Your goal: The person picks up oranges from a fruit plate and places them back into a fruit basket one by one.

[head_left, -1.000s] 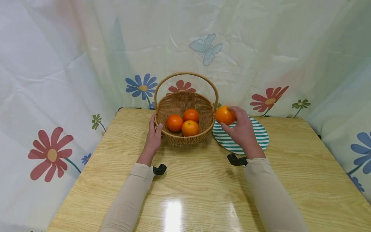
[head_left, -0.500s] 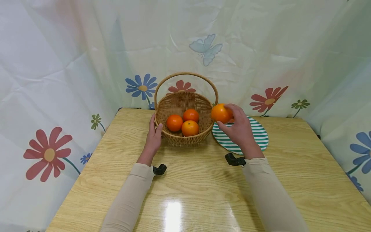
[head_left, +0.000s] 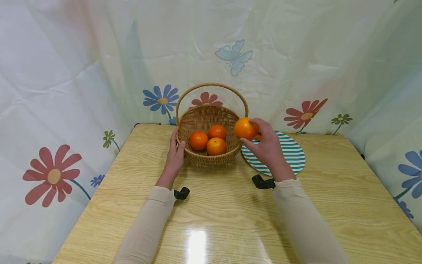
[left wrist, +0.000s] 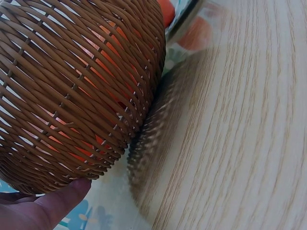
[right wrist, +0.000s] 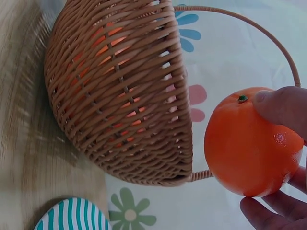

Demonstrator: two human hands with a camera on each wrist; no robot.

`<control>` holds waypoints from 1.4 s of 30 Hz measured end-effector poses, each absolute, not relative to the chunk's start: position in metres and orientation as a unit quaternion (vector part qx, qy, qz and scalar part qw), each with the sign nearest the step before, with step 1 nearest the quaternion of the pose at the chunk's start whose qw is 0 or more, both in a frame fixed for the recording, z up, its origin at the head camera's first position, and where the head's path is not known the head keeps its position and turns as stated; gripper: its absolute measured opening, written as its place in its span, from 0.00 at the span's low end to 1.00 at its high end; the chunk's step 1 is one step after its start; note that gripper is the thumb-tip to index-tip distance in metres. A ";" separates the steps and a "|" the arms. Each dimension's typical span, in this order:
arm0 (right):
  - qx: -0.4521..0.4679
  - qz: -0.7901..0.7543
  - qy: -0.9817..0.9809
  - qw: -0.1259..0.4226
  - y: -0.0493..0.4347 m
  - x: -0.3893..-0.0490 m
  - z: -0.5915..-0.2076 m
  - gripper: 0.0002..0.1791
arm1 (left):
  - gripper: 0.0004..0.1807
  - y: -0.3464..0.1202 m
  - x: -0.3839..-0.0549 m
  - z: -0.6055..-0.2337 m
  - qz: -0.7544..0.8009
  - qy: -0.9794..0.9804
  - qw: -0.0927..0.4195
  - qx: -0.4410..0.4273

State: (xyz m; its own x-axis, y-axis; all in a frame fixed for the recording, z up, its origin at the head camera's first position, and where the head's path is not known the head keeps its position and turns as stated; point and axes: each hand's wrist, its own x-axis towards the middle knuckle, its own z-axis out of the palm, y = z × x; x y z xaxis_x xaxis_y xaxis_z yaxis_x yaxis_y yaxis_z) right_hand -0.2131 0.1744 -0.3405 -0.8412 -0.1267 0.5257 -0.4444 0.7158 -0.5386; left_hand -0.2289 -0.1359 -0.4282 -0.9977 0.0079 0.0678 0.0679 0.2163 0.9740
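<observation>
A wicker basket with a tall hoop handle stands at the back of the table. Three oranges lie inside it. My left hand holds the basket's left side, thumb at the rim; the left wrist view shows that thumb against the weave. My right hand grips another orange between thumb and fingers, raised at the basket's right rim. In the right wrist view this orange has a green stem spot and is beside the basket's opening. Part of a further orange shows behind the right hand.
A round mat with green and white stripes lies right of the basket, partly under the right hand. Behind the wooden table hangs a flowered curtain, close to the basket's back.
My right hand has carried its orange leftward, from over the striped mat to the basket's right rim. An orange behind that hand has come into sight. The left hand and basket have stayed put.
</observation>
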 end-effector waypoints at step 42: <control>0.184 0.319 -0.900 0.233 0.151 -0.224 -0.356 0.21 | 0.34 -0.136 -0.229 -0.429 -0.624 -0.780 0.030 -0.032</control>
